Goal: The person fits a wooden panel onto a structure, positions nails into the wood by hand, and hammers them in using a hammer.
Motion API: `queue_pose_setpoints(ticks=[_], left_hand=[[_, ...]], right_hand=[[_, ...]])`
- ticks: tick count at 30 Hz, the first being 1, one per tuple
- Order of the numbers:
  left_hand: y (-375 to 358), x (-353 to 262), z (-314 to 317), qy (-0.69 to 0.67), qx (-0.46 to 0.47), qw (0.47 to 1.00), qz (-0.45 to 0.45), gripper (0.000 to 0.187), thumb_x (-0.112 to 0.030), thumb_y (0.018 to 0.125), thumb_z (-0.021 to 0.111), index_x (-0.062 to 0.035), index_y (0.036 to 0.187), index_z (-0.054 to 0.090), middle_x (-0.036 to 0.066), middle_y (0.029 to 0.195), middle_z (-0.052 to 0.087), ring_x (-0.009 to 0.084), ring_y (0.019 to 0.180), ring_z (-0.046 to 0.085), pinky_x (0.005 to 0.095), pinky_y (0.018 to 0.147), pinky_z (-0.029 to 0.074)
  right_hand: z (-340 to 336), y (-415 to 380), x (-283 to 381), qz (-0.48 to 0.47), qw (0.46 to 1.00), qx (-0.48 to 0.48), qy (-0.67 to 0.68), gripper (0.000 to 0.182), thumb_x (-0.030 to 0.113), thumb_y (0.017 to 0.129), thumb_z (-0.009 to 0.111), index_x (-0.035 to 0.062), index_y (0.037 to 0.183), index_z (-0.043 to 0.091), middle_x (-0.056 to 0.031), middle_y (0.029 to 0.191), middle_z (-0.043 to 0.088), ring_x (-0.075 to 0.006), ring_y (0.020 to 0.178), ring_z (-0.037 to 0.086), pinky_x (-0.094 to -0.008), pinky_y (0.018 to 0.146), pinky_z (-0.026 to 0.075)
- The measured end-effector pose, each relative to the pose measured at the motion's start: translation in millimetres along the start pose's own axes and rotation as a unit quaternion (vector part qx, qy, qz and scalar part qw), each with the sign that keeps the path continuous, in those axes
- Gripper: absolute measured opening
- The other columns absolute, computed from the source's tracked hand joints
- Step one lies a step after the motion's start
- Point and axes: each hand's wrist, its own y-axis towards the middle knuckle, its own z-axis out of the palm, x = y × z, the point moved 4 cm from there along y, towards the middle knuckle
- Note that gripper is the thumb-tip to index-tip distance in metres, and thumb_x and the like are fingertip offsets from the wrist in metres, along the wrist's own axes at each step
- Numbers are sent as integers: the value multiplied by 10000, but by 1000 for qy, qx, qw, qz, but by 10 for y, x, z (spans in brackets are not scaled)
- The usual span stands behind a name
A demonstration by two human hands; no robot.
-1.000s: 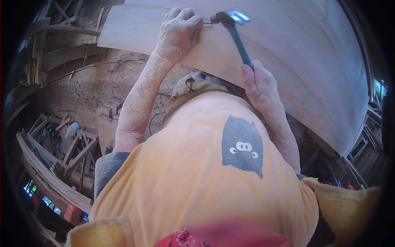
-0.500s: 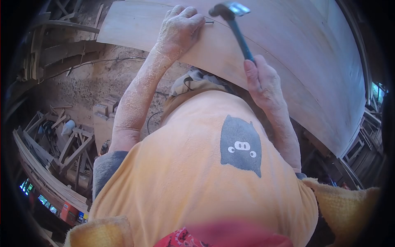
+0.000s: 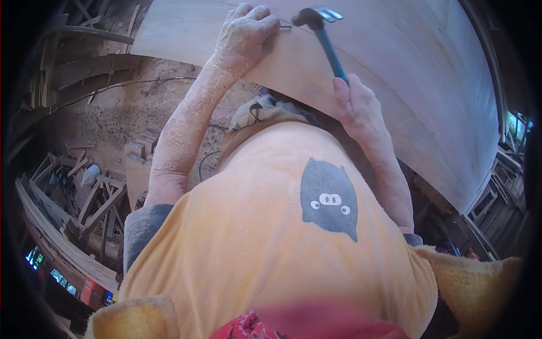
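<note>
My left hand [image 3: 248,34], coated in pale dust, rests on a broad curved wooden panel [image 3: 389,62] with its fingers closed round a nail [image 3: 285,26]. The nail's head end sticks out to the right of the fingertips; the rest of it is hidden by the hand. In my right hand [image 3: 359,101] is a claw hammer [image 3: 327,48], gripped by its blue-green handle. Its metal head hangs just right of the nail, apart from it, with the claw pointing right.
Stacked timber and wooden frames [image 3: 104,203] stand low on the left. Curved beams [image 3: 84,79] are at upper left, above a dirt floor [image 3: 141,107] crossed by a cable. More wood pieces [image 3: 491,195] lie beyond the panel at right.
The hammer head has moved slightly right and its claw has tilted a little lower. My left hand still holds the nail in nearly the same spot.
</note>
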Motion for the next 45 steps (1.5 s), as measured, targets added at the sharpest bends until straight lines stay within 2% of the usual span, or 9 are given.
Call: queue_pose_setpoints(ticks=[7, 10, 11, 14, 21, 24, 33, 43, 45], left_hand=[[-105, 69, 111, 5, -13, 1000, -3, 110, -63, 809, 727, -92, 910, 696, 70, 953, 664, 303, 986, 632, 445, 902, 520], [-97, 64, 97, 11, -16, 1000, -8, 112, -66, 803, 728, -92, 907, 693, 74, 947, 664, 304, 978, 632, 445, 896, 523], [-95, 54, 98, 13, -17, 1000, -9, 114, -68, 801, 729, -91, 906, 692, 76, 945, 664, 304, 975, 632, 445, 894, 524], [-93, 72, 89, -7, -41, 999, 2, 107, -69, 788, 727, -84, 881, 676, 83, 930, 657, 315, 963, 630, 446, 885, 523], [-442, -152, 26, -27, 1, 1000, 8, 68, -45, 874, 714, -90, 891, 666, 69, 860, 609, 308, 866, 611, 437, 801, 523], [-590, 9, -109, -9, -4, 999, -38, 71, -44, 873, 721, -92, 908, 680, 73, 872, 622, 308, 868, 617, 432, 780, 531], [-605, 964, -460, 64, -76, 985, -140, 35, -100, 913, 743, -103, 938, 719, 93, 906, 669, 332, 921, 652, 421, 791, 543], [-452, 909, -464, 90, -94, 987, -93, 35, -126, 939, 729, -94, 941, 713, 47, 912, 686, 258, 898, 666, 391, 773, 554], [-349, 835, -490, 55, -87, 988, -112, 56, -73, 860, 713, -81, 849, 659, 110, 867, 641, 340, 880, 636, 455, 760, 525]], right_hand=[[-368, -71, 253, -5, 982, -53, 183, 415, 434, 1086, 497, 40, 990, 584, -219, 744, 636, -464, 736, 626, -507, 683, 496], [-159, -60, 163, 1, 997, -19, 73, 433, 451, 1088, 484, 39, 994, 579, -233, 766, 639, -472, 769, 632, -509, 707, 498], [2, 20, 24, 47, 997, 51, -19, 433, 453, 1087, 481, 40, 1008, 583, -238, 797, 646, -475, 810, 642, -517, 737, 497], [63, -14, -129, 61, 997, 28, 37, 454, 472, 1093, 462, 41, 1016, 584, -245, 832, 656, -486, 855, 647, -523, 761, 496], [6, -223, -430, 136, 967, -44, 210, 509, 538, 1093, 475, 52, 990, 586, -35, 675, 558, -148, 626, 543, -340, 597, 454], [60, -296, -517, 145, 965, -46, 212, 516, 545, 1092, 477, 54, 974, 585, 10, 668, 540, -94, 614, 506, -306, 568, 429], [105, -170, -449, 107, 983, -6, 151, 494, 516, 1105, 461, 61, 942, 566, -32, 649, 550, -149, 595, 555, -345, 569, 446], [94, -71, -339, 77, 989, 9, 123, 491, 501, 1112, 442, 62, 926, 559, -59, 639, 549, -183, 596, 579, -368, 580, 460], [91, -33, -276, 64, 991, 12, 121, 494, 500, 1113, 437, 57, 935, 567, -69, 642, 554, -198, 606, 589, -380, 593, 468]])
